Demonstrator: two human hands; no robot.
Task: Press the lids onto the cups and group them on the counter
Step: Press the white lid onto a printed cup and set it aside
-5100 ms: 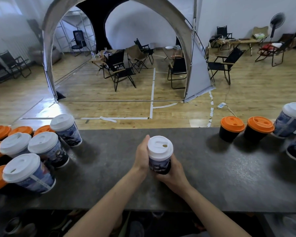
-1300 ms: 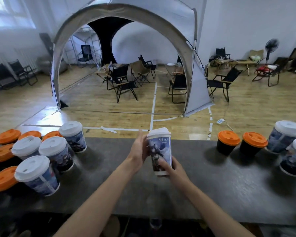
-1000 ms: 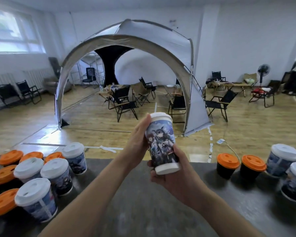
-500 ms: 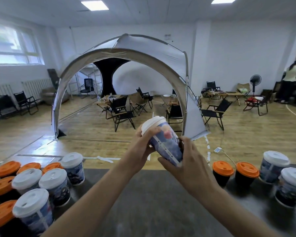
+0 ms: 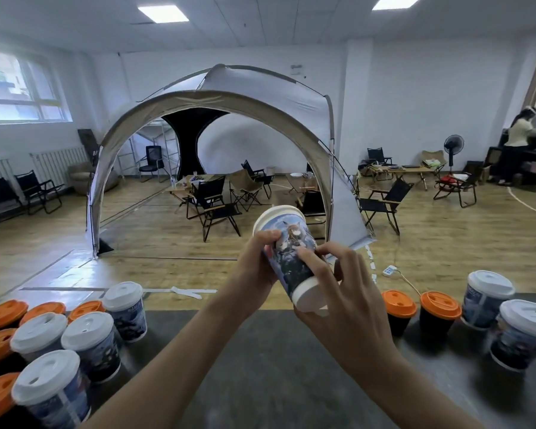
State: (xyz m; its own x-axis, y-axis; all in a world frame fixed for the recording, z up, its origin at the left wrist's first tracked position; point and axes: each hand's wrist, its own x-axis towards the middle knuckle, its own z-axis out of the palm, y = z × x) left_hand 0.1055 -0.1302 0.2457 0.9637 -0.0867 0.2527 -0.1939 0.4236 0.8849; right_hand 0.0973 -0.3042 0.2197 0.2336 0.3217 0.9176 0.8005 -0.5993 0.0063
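Cup (image 5: 291, 252), lidded, tilted in mid-air | left hand (image 5: 254, 267) fingers (image 5: 270, 235) grip it | right hand (image 5: 350, 308) fingers grip it

My feed is bright and even under ceiling panels (image 5: 163, 13) and the window (image 5: 19, 88), its edges lens-bowed, slightly soft.

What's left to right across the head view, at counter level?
Mixed cluster of lidded cups → left hand → held cup → right hand → first orange-lidded cup → second orange-lidded cup → far white-lidded cup → near white-lidded cup.
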